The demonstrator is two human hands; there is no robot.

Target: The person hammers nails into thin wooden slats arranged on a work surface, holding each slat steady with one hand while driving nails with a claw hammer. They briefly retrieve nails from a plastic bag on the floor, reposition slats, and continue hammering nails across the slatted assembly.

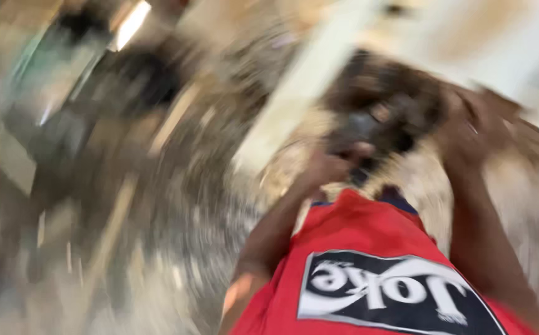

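Dark blurred lump [378, 121] betw. both hands; axis, heading unreadable. L hand [334, 164], R hand [468, 133] touch it; grip can't tell.

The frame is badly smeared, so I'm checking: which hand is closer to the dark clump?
Left. The left hand touches the dark clump's lower edge; the right hand sits just beside it.

The view is heavily blurred. Low in the middle, a shirt [368, 260] fills the near edge. The left hand [334, 166] and right hand [471, 127] reach up from either side of it to a dark heap [384, 102] lying beyond. A pale beam [294, 93] runs diagonally just left of the heap. Blurred floor [126, 248] spreads to the left.
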